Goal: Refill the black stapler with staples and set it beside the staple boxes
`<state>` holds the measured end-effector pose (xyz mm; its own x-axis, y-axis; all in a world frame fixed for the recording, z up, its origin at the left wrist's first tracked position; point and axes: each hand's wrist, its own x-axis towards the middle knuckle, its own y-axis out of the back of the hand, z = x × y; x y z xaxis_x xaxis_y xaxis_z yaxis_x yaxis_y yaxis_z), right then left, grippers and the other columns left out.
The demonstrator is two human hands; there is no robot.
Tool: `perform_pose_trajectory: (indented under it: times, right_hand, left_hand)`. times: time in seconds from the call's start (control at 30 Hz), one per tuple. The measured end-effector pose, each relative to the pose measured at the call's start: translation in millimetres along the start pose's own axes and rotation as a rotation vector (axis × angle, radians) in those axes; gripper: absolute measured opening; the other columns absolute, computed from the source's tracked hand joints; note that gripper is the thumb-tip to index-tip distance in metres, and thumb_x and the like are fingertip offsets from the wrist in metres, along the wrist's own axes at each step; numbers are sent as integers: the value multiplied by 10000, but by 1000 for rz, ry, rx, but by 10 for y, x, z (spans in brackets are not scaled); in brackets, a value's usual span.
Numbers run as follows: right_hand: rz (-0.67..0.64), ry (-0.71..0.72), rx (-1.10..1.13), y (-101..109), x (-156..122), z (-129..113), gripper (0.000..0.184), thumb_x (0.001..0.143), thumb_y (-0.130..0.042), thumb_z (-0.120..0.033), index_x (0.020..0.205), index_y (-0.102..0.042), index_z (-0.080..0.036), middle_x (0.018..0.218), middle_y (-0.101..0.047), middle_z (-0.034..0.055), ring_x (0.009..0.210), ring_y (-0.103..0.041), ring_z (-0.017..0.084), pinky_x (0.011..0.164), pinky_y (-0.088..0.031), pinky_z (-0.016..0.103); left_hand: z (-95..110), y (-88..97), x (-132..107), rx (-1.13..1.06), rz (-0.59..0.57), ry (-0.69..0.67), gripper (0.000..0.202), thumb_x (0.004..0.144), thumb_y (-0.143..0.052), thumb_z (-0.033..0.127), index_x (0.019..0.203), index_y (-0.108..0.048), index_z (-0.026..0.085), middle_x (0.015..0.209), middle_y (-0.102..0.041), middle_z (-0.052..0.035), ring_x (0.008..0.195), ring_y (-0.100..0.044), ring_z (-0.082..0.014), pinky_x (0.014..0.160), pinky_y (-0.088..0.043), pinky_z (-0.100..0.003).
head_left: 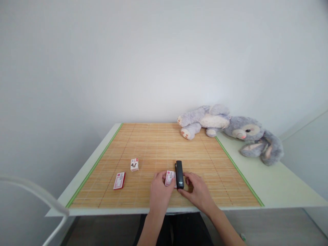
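A black stapler (179,174) lies on the bamboo mat (153,143) near the front edge. My right hand (197,192) grips its near end, fingers curled around it. My left hand (159,193) pinches a small red-and-white box (169,178) that rests just left of the stapler. Two more small boxes lie on the mat to the left: a flat red-and-white box (119,180) and a small upright box (134,164).
A grey plush rabbit (230,128) lies at the back right, partly on the mat and partly on the pale table (276,184). A white chair rail (38,196) curves at the lower left. A white wall stands behind the table.
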<state>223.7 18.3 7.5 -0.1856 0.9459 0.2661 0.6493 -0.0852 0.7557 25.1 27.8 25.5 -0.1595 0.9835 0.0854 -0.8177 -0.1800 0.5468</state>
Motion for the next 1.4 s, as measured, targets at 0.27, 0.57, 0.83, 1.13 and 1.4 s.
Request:
perform_pose_trajectory:
  times: [0.27,0.57,0.83,1.13,1.4]
  right_hand:
    - [-21,2,4,11,5,-22,472,796,-792,-359,1219,-617,-244,911,-654,17,848,-603,225,796,-461,355]
    - [-17,10,3,-22,-12,20,488,807,-799,-365,1248,-620,-258,886,-659,9,826,-602,223,795,-457,362]
    - [-13,7,5,-18,-9,9,492,805,-789,-385,1250,-628,-247,887,-670,22,818,-612,230,788,-470,370]
    - [-11,5,2,-21,-6,17,486,806,-791,-388,1243,-628,-250,885,-668,16,815,-609,226,787,-465,368]
    - [0,10,-5,-24,-12,-7,490,809,-782,-387,1252,-622,-252,872,-662,14,820,-606,227,791,-466,367]
  left_hand:
    - [-49,-37,-14,-72,-75,14,321,908,-616,386,1146,-732,204,984,-691,-72,784,-645,-180,785,-510,-339]
    - [-107,147,-35,-31,-15,-18,399,941,-561,480,1205,-712,222,1067,-710,-83,824,-653,-203,808,-526,-355]
    - [-882,1241,102,527,537,24,497,883,-591,526,1249,-658,197,1142,-639,-129,1144,-566,-338,1081,-407,-506]
    - [-846,1128,-24,297,431,104,498,851,-633,541,1225,-641,212,1100,-687,-76,884,-641,-251,835,-524,-404]
    - [-111,129,-235,-79,181,-31,438,851,-671,455,1227,-634,234,1098,-688,-78,813,-638,-208,756,-541,-366]
